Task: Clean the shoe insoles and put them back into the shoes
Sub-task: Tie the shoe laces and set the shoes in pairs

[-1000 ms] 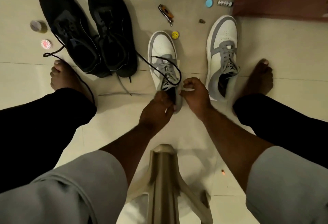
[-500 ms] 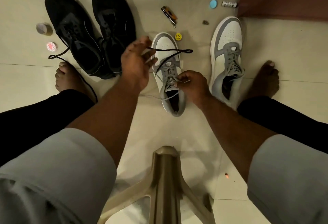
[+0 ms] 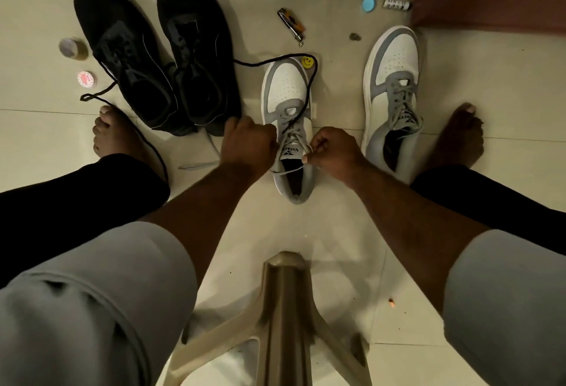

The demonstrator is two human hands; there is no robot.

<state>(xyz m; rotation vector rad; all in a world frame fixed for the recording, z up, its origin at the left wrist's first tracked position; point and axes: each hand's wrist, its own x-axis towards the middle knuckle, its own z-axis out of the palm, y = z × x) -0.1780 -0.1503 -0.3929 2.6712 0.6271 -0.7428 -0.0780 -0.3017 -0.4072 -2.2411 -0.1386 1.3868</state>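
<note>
Fingers of both hands are curled tight at the collar of the near sneaker (image 3: 288, 110): the left hand (image 3: 246, 145) is fisted against the shoe's left side at the eyelets, and it seems to grip a lace end, though what lies inside the fist is hidden; the right hand (image 3: 332, 153) pinches the pale lace (image 3: 294, 168) between thumb and forefinger, the lace running slack across the shoe's opening toward the left hand. The sneaker stands upright on the floor (image 3: 306, 232) between the person's bare feet, toe pointing away, its mate (image 3: 392, 97) just to the right with its laces done. A black lace (image 3: 309, 91) from the black shoes (image 3: 159, 58) on the left loops over the near sneaker's toe. The opening shows only dark inside, so whether the insole is seated cannot be told; judging by the hands, the step in hand looks like working the laces of this shoe, either loosening them to reach the insole or drawing them up after it went back. The next move calls for an even pull on both ends while the shoe is kept from sliding, and for keeping the stray black lace out of the way.
</note>
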